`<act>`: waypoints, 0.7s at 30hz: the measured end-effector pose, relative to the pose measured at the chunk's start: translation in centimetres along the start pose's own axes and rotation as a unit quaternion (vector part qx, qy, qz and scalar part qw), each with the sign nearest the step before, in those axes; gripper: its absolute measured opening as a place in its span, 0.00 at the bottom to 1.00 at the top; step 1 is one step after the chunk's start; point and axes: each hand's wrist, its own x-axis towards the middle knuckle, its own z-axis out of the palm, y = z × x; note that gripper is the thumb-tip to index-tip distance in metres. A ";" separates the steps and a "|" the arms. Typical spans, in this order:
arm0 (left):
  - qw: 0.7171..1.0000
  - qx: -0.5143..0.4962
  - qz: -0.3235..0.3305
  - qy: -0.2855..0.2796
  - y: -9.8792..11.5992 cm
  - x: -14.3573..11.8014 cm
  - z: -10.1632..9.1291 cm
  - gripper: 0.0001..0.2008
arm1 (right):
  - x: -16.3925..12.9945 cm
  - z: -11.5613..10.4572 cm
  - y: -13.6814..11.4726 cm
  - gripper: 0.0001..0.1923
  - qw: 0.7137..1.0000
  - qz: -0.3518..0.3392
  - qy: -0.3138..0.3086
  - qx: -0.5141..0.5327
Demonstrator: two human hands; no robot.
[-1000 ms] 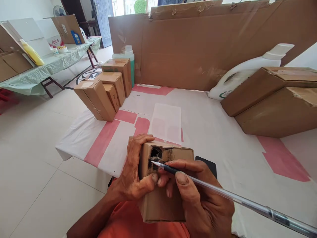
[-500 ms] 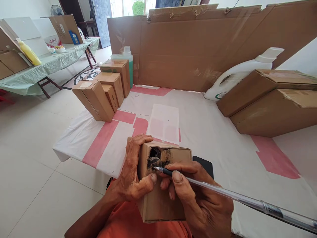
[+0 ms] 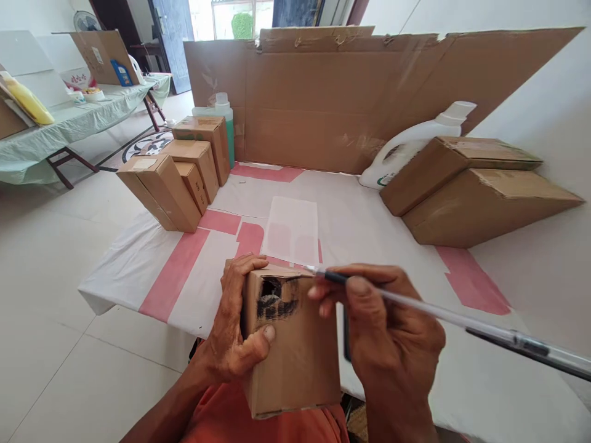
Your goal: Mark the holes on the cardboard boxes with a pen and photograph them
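Observation:
My left hand [image 3: 242, 332] grips the left side of a small cardboard box [image 3: 300, 357], its thumb on the near face and its fingers over the far edge. Near the box's top left corner is a dark hole with scribbled black ink [image 3: 281, 309] around it. Between the thumb and fingers of my right hand [image 3: 388, 332] is a clear gel pen [image 3: 415, 311]. Its tip is by the box's upper edge, slightly blurred; whether it touches I cannot tell. A dark phone-like slab [image 3: 346, 335] lies on the table, mostly behind my right hand.
A white sheet of paper [image 3: 292, 227] lies on the cloth-covered table [image 3: 346, 227]. Several cardboard boxes [image 3: 161, 191] and a green-liquid bottle [image 3: 226, 123] stand left. A white jug [image 3: 415, 138] and angled boxes [image 3: 480, 209] are right, before a tall cardboard panel [image 3: 314, 98].
My right hand has lifted the pen from the inked patch up and right to the box's upper edge. More of the near face now shows. The view has shifted slightly.

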 end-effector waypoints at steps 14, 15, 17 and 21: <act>0.984 -0.076 -0.129 0.101 0.7 0.1 -0.7 0.37 | 0.8 -1.5 14.1 0.05 0.797 0.209 -0.185 -0.536; 0.984 -0.073 -0.130 0.101 0.7 0.1 -0.7 0.37 | 0.4 -1.2 14.4 0.06 0.787 0.216 -0.191 -0.546; 0.984 -0.067 -0.129 0.100 0.8 0.0 -0.6 0.36 | 0.0 -0.8 14.5 0.08 0.772 0.224 -0.199 -0.560; 0.985 -0.058 -0.130 0.095 0.9 0.0 -0.6 0.36 | -1.0 -2.0 13.5 0.11 0.763 0.215 -0.188 -0.580</act>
